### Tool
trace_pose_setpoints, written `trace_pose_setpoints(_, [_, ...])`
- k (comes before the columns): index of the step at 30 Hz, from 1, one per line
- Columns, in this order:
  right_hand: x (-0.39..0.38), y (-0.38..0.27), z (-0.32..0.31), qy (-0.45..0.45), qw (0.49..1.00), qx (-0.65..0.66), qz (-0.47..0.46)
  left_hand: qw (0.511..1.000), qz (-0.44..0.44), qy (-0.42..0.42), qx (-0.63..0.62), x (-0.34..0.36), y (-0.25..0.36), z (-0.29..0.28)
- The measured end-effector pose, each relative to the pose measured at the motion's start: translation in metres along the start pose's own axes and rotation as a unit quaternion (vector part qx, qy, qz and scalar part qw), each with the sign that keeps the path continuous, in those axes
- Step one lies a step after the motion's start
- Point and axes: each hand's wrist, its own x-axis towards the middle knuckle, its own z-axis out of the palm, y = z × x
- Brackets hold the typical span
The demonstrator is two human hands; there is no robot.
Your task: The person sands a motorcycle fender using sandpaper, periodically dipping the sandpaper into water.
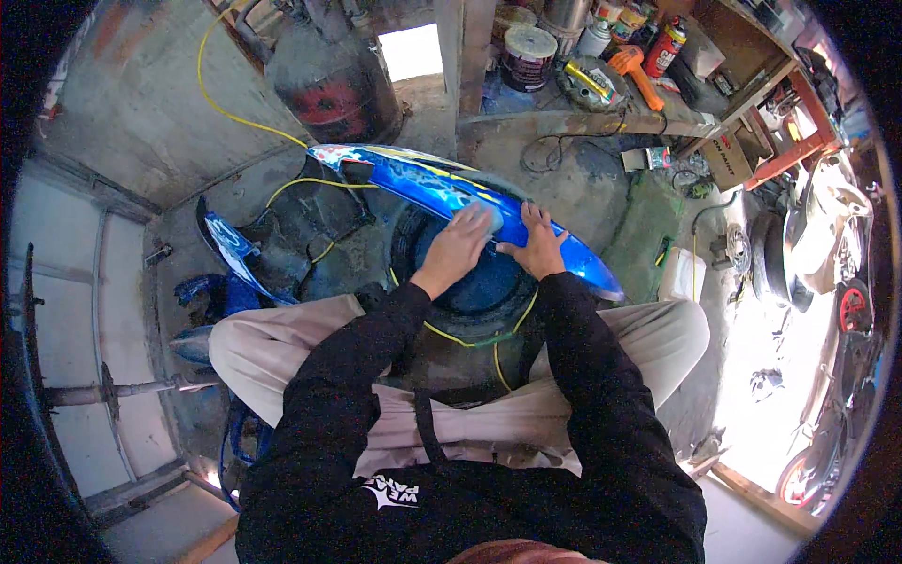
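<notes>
A long, curved blue body panel (583, 264), like a motorcycle fairing, lies slantwise in front of me. Its left part has scuffed paint with white, red and yellow patches. My left hand (455, 250) presses a small pale greenish pad (495, 222) against the panel's surface near the middle; the fingers cover most of the pad. To the right of it, my right hand (538, 244) grips the panel's near edge, fingers over the top and thumb toward the left hand. Below the panel sits a round black rim, perhaps a tyre (404, 249), with a dark blue middle.
A yellow hose (246, 120) winds over the floor and around the round rim. Another blue panel (228, 246) lies at left. A rusty tank (329, 85) stands at the back. Shelving holds cans, an orange heat gun (635, 75) and a red spray can (665, 47).
</notes>
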Motion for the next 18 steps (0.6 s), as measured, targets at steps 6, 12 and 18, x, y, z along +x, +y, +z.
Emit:
trace_pose_setpoints(6, [-0.003, 0.002, -0.002, 0.014, 1.0, 0.012, 0.003, 0.941, -0.315, 0.124, 0.002, 0.025, -0.078, -0.047])
trace_pose_setpoints(12, [-0.002, 0.0, -0.003, 0.005, 1.0, 0.013, 0.008, 0.989, -0.108, 0.082, -0.061, 0.009, 0.003, 0.007])
trace_pose_setpoints(18, [-0.004, 0.004, 0.001, 0.004, 1.0, 0.01, 0.004, 0.987, -0.13, -0.083, -0.046, 0.025, -0.033, -0.017])
